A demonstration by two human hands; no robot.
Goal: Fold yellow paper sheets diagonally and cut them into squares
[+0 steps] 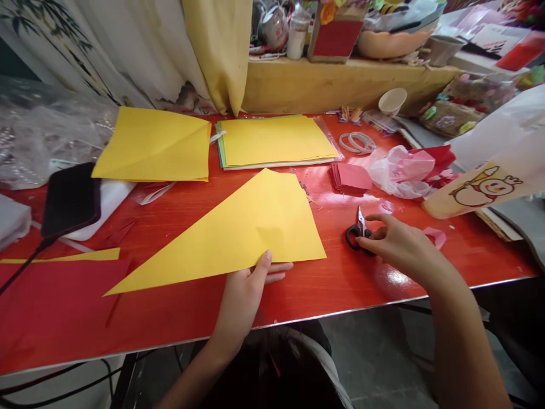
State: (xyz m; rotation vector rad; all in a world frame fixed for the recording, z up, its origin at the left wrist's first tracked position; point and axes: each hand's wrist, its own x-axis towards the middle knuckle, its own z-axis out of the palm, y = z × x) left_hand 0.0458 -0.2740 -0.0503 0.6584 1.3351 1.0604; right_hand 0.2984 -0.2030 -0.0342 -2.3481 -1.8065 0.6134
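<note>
A folded yellow sheet [238, 233] lies mid-worktop [187, 312] — the left hand [242, 292] pinches its near edge, thumb on top. The right hand's [395, 241] thumb and forefinger stand apart at the black-handled scissors [361, 226]. Beyond — a snowman-printed cup [498, 153] and a peach-coloured bowl [389, 44] holding clear plastic [400, 18].

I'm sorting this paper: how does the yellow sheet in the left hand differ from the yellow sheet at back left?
The held yellow sheet tapers to a long point; the back-left yellow sheet is roughly rectangular. The left hand grips the held yellow sheet; no hand touches the back-left yellow sheet. Both are yellow.
</note>
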